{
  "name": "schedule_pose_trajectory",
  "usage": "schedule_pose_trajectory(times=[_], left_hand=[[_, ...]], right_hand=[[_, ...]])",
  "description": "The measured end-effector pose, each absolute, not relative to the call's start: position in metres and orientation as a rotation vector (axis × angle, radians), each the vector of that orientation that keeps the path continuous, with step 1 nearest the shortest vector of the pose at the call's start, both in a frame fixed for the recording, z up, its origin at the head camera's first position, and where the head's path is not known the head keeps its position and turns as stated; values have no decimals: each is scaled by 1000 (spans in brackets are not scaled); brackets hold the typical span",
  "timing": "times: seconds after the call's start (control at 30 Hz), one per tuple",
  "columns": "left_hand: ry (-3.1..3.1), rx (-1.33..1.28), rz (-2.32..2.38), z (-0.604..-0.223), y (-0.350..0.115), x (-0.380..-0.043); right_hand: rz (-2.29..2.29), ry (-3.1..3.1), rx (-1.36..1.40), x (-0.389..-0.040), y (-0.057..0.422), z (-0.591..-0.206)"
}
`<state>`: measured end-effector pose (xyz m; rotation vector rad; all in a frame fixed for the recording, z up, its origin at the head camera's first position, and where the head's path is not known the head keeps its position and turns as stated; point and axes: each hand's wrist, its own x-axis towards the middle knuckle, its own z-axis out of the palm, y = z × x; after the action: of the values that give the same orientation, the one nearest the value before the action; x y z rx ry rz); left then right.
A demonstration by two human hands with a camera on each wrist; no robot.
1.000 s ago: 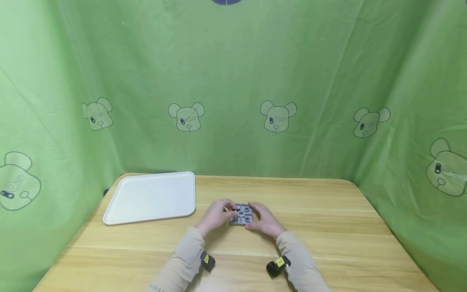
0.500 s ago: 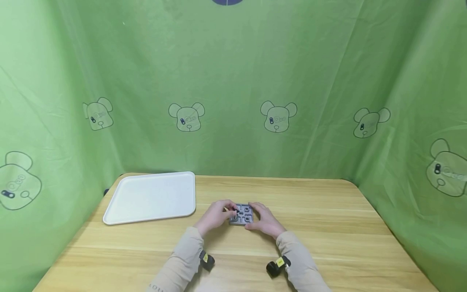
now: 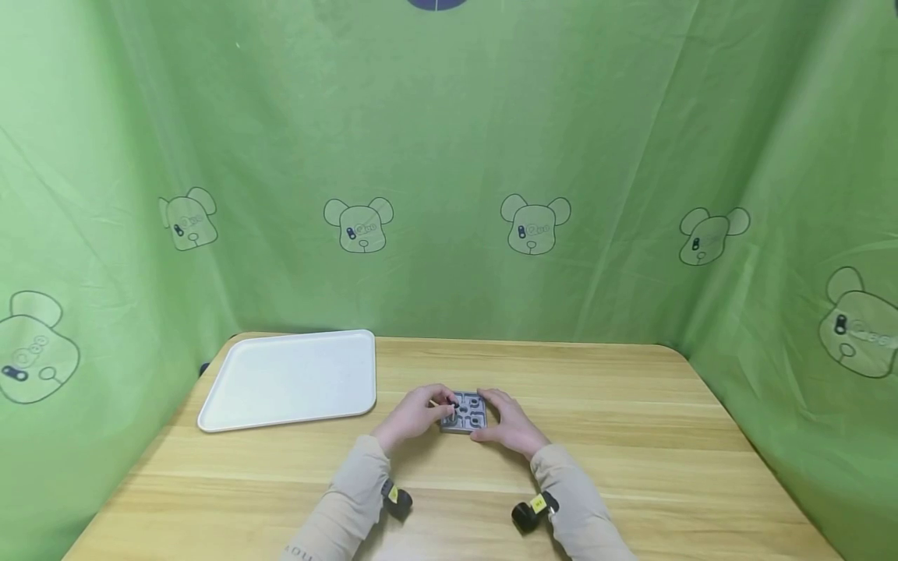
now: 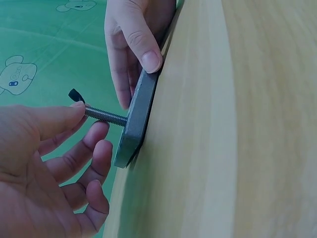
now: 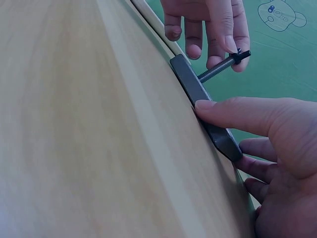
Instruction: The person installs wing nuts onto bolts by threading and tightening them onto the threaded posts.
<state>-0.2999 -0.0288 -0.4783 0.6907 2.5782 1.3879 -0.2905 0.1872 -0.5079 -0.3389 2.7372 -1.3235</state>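
A grey square metal plate (image 3: 464, 421) with several recessed holes lies flat on the wooden table. Upright from its left part stands a wing screw (image 4: 105, 115), with a long threaded shank and a dark winged head. My left hand (image 3: 412, 413) pinches that head between thumb and index finger, the other fingers loosely bent beside the shank. Across the plate, my right hand (image 3: 514, 427) grips its right side, thumb on the near edge and fingers at the far edge. In the right wrist view the screw's shank (image 5: 216, 71) shows between the plate and the left fingertips.
A white rectangular tray (image 3: 291, 382) sits at the table's back left. Green curtains (image 3: 449, 280) printed with bear heads enclose the table (image 3: 617, 405) at the back and both sides. A black wrist camera is strapped to each sleeve.
The left fingers and the dark screw head have turned very slightly. The plate, the right hand and the tray stay in place.
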Motion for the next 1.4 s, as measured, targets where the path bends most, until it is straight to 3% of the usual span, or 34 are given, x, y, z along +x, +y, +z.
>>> schedule_pose_trajectory(times=[1.4], left_hand=[[2555,603,1453,-476,-28,-298]], right_hand=[[-1304,2749,-337,-292,188,-510]])
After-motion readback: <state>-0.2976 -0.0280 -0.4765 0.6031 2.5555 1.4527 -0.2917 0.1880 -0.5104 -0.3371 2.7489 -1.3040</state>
